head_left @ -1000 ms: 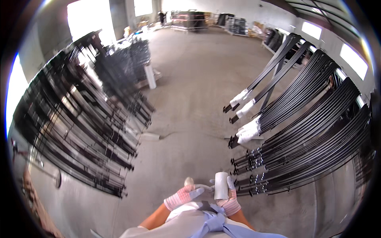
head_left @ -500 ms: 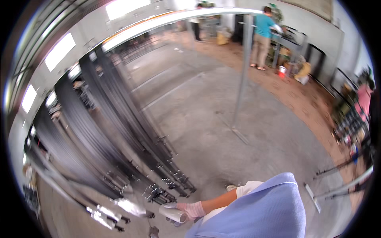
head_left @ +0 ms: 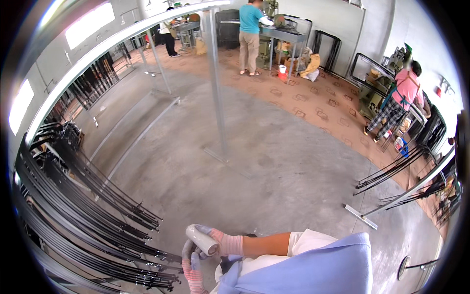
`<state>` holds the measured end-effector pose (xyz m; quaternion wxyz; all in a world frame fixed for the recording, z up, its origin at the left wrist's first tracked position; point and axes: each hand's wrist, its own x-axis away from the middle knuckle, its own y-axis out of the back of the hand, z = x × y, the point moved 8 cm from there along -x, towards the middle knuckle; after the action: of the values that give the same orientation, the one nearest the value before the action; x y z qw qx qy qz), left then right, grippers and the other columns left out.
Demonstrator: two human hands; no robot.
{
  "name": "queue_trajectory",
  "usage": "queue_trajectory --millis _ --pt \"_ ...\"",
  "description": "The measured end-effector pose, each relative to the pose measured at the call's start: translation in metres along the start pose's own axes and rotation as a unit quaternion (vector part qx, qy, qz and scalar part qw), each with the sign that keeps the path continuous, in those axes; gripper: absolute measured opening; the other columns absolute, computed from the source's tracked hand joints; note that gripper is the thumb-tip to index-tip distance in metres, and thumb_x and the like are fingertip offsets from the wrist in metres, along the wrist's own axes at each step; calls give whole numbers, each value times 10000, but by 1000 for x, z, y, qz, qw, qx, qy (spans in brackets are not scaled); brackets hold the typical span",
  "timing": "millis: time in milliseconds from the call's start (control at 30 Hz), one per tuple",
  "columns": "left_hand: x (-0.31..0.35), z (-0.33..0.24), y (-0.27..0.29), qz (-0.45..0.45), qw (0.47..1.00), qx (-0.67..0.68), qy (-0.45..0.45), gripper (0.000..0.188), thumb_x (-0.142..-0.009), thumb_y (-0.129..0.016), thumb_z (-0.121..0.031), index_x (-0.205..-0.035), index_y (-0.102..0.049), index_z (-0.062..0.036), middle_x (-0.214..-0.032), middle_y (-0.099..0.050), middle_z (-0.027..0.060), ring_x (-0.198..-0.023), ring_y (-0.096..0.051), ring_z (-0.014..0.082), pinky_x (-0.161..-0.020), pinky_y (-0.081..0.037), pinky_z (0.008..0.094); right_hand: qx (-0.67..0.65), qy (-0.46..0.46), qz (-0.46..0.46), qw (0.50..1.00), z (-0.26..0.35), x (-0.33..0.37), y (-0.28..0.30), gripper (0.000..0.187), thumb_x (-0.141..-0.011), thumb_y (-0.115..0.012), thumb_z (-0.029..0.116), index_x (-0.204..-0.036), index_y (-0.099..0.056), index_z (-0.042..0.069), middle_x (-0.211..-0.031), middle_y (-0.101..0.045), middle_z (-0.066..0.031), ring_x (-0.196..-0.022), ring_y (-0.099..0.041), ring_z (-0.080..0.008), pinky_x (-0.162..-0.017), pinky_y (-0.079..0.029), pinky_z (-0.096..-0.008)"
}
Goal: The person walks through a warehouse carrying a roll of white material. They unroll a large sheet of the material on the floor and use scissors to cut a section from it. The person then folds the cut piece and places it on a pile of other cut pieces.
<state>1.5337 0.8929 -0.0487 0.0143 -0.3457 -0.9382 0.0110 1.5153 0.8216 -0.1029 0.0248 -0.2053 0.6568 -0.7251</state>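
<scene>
In the head view, at the lower middle of the frame, the right hand [head_left: 216, 236] wraps its fingers around one smooth, whitish roll [head_left: 201, 240], a short cylinder lying tilted with its brownish end toward the lower right. Below and left of it, the left hand [head_left: 190, 267] has its thumb and fingers apart against the roll; whether they pinch it I cannot tell, as the roll covers part of them. Both wear knit gloves [head_left: 231, 246], striped pink and white at the cuff, grey at the fingers. One bare forearm [head_left: 267, 244] shows, running into a white sleeve [head_left: 309, 241] beside a soft blue apron [head_left: 303, 267]; the other forearm is cut off.

At the lower left, long, curved black bars [head_left: 88, 230] hang in bundles, too overlapped to count, their ends studded with shiny metal. One pale metal rail [head_left: 191, 9] arches across the upper left, joined by a slightly blurred post [head_left: 215, 88]. Grey, scuffed concrete [head_left: 274, 191] fills the middle, meeting patterned reddish-brown flooring [head_left: 318, 112] along the upper right. Three other people are visible: in teal [head_left: 249, 24], pink [head_left: 405, 85] and, partly hidden at upper centre-left, dark trousers [head_left: 169, 43].
</scene>
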Motion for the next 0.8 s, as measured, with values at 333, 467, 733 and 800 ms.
queue_trajectory --millis 333,467,733,800 --pt "-40 12 -68 82 993 -88 21 419 -887 -448 -191 -1237 -392 32 -1157 -493 143 -1043 -488 204 -894 -387 313 -55 54 -155 985 52 45 38 345 -775 -556 476 -816 -578 134 -750 -616 -53 -656 -592 -212 -607 -496 -387" --pt "-37 10 -69 108 989 -99 -11 422 -883 -458 -180 -1244 -383 26 -1153 -492 136 -1036 -489 190 -886 -391 298 -65 67 -201 975 48 34 67 334 -772 -554 471 -824 -572 141 -746 -608 -57 -648 -588 -228 -593 -493 -417" --pt "-39 34 -51 140 988 15 65 340 -886 -449 -165 -1182 -462 0 -1122 -512 127 -994 -507 188 -881 -387 292 -52 72 -235 968 44 54 53 406 -817 -499 477 -953 -514 95 -795 -582 -142 -618 -578 -296 -480 -481 -375" --pt "-45 32 -54 161 986 -12 32 327 -885 -453 -160 -1168 -474 1 -1115 -519 118 -1005 -504 183 -881 -384 287 -59 104 -200 972 51 57 45 402 -810 -509 477 -943 -529 98 -763 -600 -129 -584 -595 -285 -468 -508 -394"
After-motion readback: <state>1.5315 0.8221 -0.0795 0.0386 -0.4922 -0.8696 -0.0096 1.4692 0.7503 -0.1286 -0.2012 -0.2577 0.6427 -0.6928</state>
